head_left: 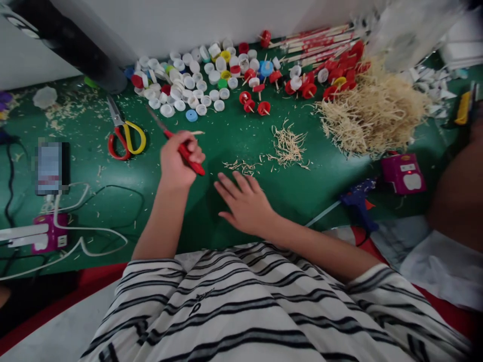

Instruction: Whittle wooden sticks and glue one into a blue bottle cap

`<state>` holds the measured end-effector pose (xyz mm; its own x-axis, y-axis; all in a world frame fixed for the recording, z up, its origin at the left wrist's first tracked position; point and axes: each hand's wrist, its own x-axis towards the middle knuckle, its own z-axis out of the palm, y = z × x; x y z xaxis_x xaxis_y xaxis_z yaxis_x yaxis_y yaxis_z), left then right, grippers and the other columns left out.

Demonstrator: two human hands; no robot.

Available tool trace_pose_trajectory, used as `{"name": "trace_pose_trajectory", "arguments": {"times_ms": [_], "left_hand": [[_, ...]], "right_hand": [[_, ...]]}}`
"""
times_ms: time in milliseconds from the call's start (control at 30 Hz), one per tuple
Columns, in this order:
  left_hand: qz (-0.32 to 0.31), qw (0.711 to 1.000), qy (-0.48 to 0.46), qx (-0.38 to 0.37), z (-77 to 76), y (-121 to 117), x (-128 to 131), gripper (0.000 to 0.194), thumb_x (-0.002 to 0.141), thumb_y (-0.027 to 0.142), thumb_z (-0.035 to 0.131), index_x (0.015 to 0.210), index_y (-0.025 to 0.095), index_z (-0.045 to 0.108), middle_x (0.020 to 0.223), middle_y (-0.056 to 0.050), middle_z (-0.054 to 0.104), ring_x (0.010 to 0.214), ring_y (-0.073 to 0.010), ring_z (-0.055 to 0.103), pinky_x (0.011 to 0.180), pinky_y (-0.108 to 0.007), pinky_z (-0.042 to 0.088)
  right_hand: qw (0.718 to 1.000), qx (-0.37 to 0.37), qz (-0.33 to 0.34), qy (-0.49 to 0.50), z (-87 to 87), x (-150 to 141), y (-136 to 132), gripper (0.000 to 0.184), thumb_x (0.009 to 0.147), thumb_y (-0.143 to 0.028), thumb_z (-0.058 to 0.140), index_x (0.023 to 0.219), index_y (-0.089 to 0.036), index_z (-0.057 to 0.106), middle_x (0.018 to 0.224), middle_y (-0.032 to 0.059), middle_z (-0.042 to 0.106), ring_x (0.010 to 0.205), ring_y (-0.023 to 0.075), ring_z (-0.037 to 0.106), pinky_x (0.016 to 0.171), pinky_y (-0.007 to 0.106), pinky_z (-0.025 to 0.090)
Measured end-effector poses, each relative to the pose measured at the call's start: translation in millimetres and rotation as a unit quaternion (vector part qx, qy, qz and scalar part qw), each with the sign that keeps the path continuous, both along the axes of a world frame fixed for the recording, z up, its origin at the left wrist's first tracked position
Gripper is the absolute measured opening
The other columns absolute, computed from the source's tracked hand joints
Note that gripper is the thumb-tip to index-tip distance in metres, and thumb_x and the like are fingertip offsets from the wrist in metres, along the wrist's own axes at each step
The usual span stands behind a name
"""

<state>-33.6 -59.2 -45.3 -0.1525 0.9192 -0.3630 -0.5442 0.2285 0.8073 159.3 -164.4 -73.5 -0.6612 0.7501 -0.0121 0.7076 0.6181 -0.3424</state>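
My left hand (179, 158) is closed around a red-handled knife (192, 160), its narrow grey blade pointing up and left. A short pale wooden stick (198, 132) pokes out beside the same fingers; how it is held is hidden. Palm down on the green table (206, 216), my right hand (245, 203) has its fingers spread and holds nothing. Just beyond its fingertips lie thin pale strands (243, 166), with a small heap of strands (289, 143) farther right. Red bottle caps on sticks (264, 107) stand behind that heap.
Scissors (124, 138) lie left of my left hand. Many loose bottle caps (188, 83) cover the back. A large strand pile (377, 110), glue gun (360, 198) and purple power box (403, 173) are right. A phone (50, 168) and cables (94, 229) lie left.
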Motion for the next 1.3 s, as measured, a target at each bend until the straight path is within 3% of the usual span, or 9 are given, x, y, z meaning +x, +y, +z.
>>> {"name": "trace_pose_trajectory", "arguments": {"times_ms": [100, 200, 333, 467, 633, 800, 967, 1067, 1300], "left_hand": [[0.052, 0.997, -0.052, -0.025, 4.7, 1.4, -26.9, 0.029, 0.099, 0.024, 0.063, 0.072, 0.019, 0.052, 0.053, 0.008, 0.042, 0.039, -0.0008, 0.028, 0.042, -0.016, 0.031], [0.072, 0.996, -0.05, -0.02, 6.7, -3.3, -42.2, 0.03, 0.103, 0.024, 0.056, 0.073, 0.02, 0.052, 0.054, 0.007, 0.042, 0.04, -0.0018, 0.027, 0.043, -0.018, 0.03], [0.07, 0.997, -0.032, 0.006, 5.4, -6.5, -49.4, 0.03, 0.097, 0.026, 0.067, 0.072, 0.02, 0.052, 0.056, 0.006, 0.039, 0.042, -0.0026, 0.026, 0.045, -0.022, 0.027], [0.056, 0.998, -0.027, -0.002, -0.4, -3.5, -48.9, 0.03, 0.095, 0.027, 0.07, 0.072, 0.021, 0.052, 0.056, 0.006, 0.037, 0.043, -0.0034, 0.023, 0.046, -0.024, 0.025], [0.045, 0.998, -0.039, -0.014, -3.8, -2.3, -46.2, 0.029, 0.096, 0.026, 0.067, 0.071, 0.02, 0.052, 0.056, 0.006, 0.038, 0.043, -0.0033, 0.023, 0.045, -0.024, 0.025], [0.058, 0.996, -0.064, -0.009, -4.7, -2.6, -45.8, 0.028, 0.096, 0.021, 0.062, 0.07, 0.019, 0.053, 0.056, 0.006, 0.037, 0.043, -0.0027, 0.024, 0.043, -0.02, 0.026], [0.049, 0.996, -0.075, -0.014, -7.6, -2.7, -42.6, 0.027, 0.094, 0.021, 0.063, 0.07, 0.019, 0.053, 0.058, 0.006, 0.037, 0.041, -0.0015, 0.027, 0.043, -0.018, 0.027], [0.042, 0.997, -0.068, -0.019, -9.1, -3.6, -38.9, 0.026, 0.094, 0.022, 0.063, 0.07, 0.018, 0.054, 0.058, 0.006, 0.037, 0.041, -0.0014, 0.026, 0.042, -0.018, 0.027], [0.031, 0.997, -0.066, -0.013, -11.7, -5.1, -35.4, 0.024, 0.091, 0.022, 0.066, 0.07, 0.018, 0.054, 0.058, 0.007, 0.037, 0.04, -0.0012, 0.028, 0.043, -0.018, 0.028]], "right_hand": [[0.998, -0.034, 0.029, -0.036, -14.1, -39.5, 5.2, 0.082, 0.109, -0.06, 0.048, 0.178, -0.018, 0.037, 0.188, 0.0087, 0.028, 0.173, 0.0419, 0.023, 0.14, 0.064, 0.018], [0.998, -0.041, 0.008, -0.043, -25.3, -48.3, 26.4, 0.088, 0.107, -0.068, 0.045, 0.181, -0.023, 0.03, 0.189, 0.0041, 0.022, 0.175, 0.0435, 0.015, 0.141, 0.067, 0.009], [0.997, -0.019, -0.08, 0.003, -36.3, -12.5, 46.1, 0.089, 0.107, -0.069, 0.043, 0.182, -0.024, 0.027, 0.188, 0.0079, 0.026, 0.174, 0.0485, 0.015, 0.139, 0.075, 0.003], [0.987, 0.03, -0.149, 0.052, -45.3, 36.1, 52.2, 0.088, 0.107, -0.071, 0.042, 0.181, -0.025, 0.031, 0.184, 0.013, 0.037, 0.171, 0.0511, 0.023, 0.135, 0.081, 0.006], [0.981, 0.058, -0.186, 0.023, -37.1, 74.2, 56.1, 0.088, 0.108, -0.071, 0.04, 0.179, -0.019, 0.035, 0.183, 0.0169, 0.038, 0.171, 0.0508, 0.025, 0.135, 0.08, 0.01], [0.995, 0.064, -0.073, 0.002, -18.6, 87.0, 16.7, 0.087, 0.108, -0.072, 0.041, 0.181, -0.025, 0.032, 0.185, 0.0107, 0.033, 0.172, 0.0443, 0.024, 0.136, 0.072, 0.022], [0.995, 0.061, 0.082, -0.014, -30.2, 88.3, -25.0, 0.077, 0.107, -0.073, 0.046, 0.175, -0.039, 0.043, 0.183, 0.0022, 0.039, 0.169, 0.0412, 0.036, 0.135, 0.071, 0.028], [0.996, 0.059, 0.07, -0.013, -37.7, 93.9, -5.9, 0.075, 0.106, -0.074, 0.049, 0.174, -0.043, 0.044, 0.184, 0.0014, 0.037, 0.17, 0.0413, 0.032, 0.135, 0.074, 0.024], [0.992, 0.076, -0.103, -0.006, -33.9, 133.0, 73.3, 0.072, 0.105, -0.072, 0.053, 0.171, -0.044, 0.049, 0.186, 0.0027, 0.034, 0.173, 0.0463, 0.021, 0.133, 0.084, 0.007]]}}
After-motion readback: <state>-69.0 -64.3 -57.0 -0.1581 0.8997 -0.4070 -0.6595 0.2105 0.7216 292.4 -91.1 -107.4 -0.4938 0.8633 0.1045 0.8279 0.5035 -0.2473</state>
